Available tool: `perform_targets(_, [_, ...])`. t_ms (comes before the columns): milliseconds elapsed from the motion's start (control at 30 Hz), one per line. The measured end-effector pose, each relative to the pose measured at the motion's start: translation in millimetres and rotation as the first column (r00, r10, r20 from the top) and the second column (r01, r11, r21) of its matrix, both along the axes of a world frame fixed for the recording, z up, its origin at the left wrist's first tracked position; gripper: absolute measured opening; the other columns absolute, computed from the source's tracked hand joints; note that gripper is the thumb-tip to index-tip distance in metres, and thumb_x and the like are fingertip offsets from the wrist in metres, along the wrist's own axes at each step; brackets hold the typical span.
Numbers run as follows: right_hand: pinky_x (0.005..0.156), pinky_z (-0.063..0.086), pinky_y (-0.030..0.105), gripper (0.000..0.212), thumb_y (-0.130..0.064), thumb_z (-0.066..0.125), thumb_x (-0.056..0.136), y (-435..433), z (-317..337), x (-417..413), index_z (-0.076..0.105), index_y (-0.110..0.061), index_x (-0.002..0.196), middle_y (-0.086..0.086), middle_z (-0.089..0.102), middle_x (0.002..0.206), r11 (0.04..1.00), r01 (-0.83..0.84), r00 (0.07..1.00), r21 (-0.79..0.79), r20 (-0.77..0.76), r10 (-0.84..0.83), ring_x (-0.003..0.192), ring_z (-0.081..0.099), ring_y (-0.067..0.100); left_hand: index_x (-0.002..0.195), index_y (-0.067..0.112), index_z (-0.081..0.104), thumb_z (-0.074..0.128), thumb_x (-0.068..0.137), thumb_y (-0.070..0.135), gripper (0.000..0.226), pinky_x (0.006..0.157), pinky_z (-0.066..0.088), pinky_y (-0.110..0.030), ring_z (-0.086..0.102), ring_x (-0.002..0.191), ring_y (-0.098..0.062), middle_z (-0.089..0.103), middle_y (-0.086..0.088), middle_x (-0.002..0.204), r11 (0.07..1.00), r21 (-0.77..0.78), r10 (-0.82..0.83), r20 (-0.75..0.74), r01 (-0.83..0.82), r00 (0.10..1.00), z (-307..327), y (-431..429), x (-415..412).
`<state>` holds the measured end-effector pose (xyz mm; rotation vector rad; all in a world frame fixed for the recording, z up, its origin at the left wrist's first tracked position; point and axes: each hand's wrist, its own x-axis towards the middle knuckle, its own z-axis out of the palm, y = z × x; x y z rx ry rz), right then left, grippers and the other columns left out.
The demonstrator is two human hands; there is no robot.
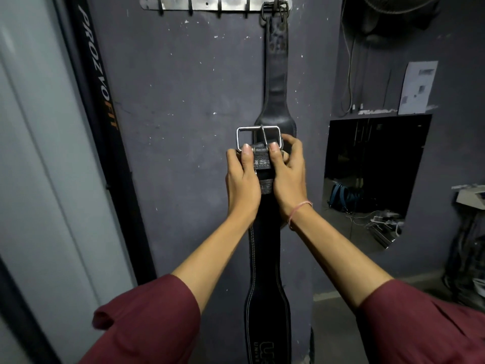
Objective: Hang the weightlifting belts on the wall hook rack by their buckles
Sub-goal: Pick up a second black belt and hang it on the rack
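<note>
A metal hook rack (210,3) is fixed flat to the dark grey, paint-flecked wall (183,88) at the far top of the view. It is a pale strip with a row of small dark hooks (190,12) curving down along its lower edge. From the hooks at its right end a worn black weightlifting belt (275,74) hangs by its dark buckle (273,10). The belt drops straight down against the wall and widens toward its lower part.
</note>
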<state>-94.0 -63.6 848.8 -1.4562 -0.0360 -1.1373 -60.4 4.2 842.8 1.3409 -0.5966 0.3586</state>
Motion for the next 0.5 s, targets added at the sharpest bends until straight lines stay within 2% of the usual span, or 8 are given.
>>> perform_targets(100, [0.082, 0.057, 0.046, 0.022, -0.024, 0.052, 0.101, 3.5, 4.0, 10.7, 0.051, -0.02, 0.123, 0.004, 0.072, 0.087, 0.999, 0.026, 0.999, -0.025, 0.031, -0.025, 0.084, 0.071, 0.02, 0.108, 0.012, 0.049, 0.038, 0.107, 0.034, 0.024, 0.064, 0.043, -0.005, 0.059, 0.071, 0.013, 0.063, 0.011, 0.089, 1.0, 0.013, -0.006, 0.05, 0.005, 0.999, 4.5, 7.4, 11.3])
perform_targets(167, [0.08, 0.059, 0.041, 0.021, -0.022, 0.052, 0.101, 5.1, 5.4, 17.8, 0.052, -0.021, 0.122, 0.001, 0.073, 0.086, 0.999, 0.023, 0.998, -0.028, 0.059, -0.022, 0.084, 0.072, 0.017, 0.119, 0.015, 0.05, 0.039, 0.107, 0.03, 0.022, 0.068, 0.044, -0.004, 0.06, 0.078, 0.015, 0.064, 0.013, 0.096, 0.999, 0.012, -0.033, 0.086, 0.033, 0.996, 8.5, 11.5, 19.9])
perform_targets(233, [0.079, 0.059, 0.037, 0.021, -0.019, 0.052, 0.101, 5.9, 7.3, 24.4, 0.052, -0.023, 0.122, -0.001, 0.073, 0.084, 0.999, 0.022, 0.996, -0.025, 0.081, -0.02, 0.083, 0.072, 0.015, 0.133, 0.02, 0.048, 0.04, 0.107, 0.027, 0.028, 0.075, 0.047, -0.005, 0.063, 0.09, 0.013, 0.064, 0.016, 0.105, 0.998, 0.015, -0.063, 0.112, 0.062, 0.992, 11.9, 14.5, 27.8])
perform_targets(300, [0.075, 0.059, 0.032, 0.022, -0.017, 0.05, 0.102, 7.5, 11.0, 30.7, 0.05, -0.024, 0.123, -0.001, 0.072, 0.083, 0.999, 0.013, 0.995, -0.03, 0.097, -0.011, 0.08, 0.071, 0.014, 0.14, 0.025, 0.044, 0.039, 0.107, 0.029, 0.033, 0.081, 0.049, -0.009, 0.063, 0.097, 0.01, 0.063, 0.021, 0.11, 0.998, 0.04, -0.052, 0.145, 0.047, 0.988, 14.2, 16.9, 36.1])
perform_targets(367, [0.073, 0.058, 0.032, 0.016, -0.019, 0.05, 0.102, 6.7, 15.2, 41.5, 0.051, -0.024, 0.118, -0.004, 0.07, 0.082, 0.998, 0.039, 0.996, -0.045, 0.082, -0.036, 0.078, 0.069, 0.01, 0.13, 0.024, 0.048, 0.034, 0.108, 0.035, 0.028, 0.079, 0.051, -0.018, 0.062, 0.089, 0.012, 0.062, 0.024, 0.1, 0.996, 0.081, 0.009, 0.172, -0.023, 0.985, 17.4, 15.3, 45.4])
perform_targets(433, [0.077, 0.058, 0.042, 0.004, -0.023, 0.051, 0.102, 3.0, 21.1, 56.2, 0.054, -0.026, 0.103, -0.008, 0.067, 0.078, 0.994, 0.098, 0.993, -0.045, 0.066, -0.095, 0.076, 0.065, 0.006, 0.112, 0.019, 0.049, 0.028, 0.107, 0.042, 0.031, 0.073, 0.053, -0.036, 0.063, 0.078, -0.001, 0.064, 0.011, 0.088, 0.99, 0.086, 0.092, 0.185, -0.11, 0.978, 22.8, 9.5, 56.1])
perform_targets(500, [0.081, 0.055, 0.048, 0.009, -0.026, 0.051, 0.102, -3.0, 28.0, 71.8, 0.053, -0.029, 0.094, -0.011, 0.064, 0.077, 0.988, 0.149, 0.987, -0.041, 0.075, -0.146, 0.077, 0.063, 0.006, 0.101, 0.013, 0.047, 0.027, 0.108, 0.042, 0.036, 0.069, 0.051, -0.045, 0.06, 0.071, -0.015, 0.062, 0.0, 0.08, 0.985, 0.034, 0.159, 0.207, -0.17, 0.965, 29.7, -1.0, 68.9])
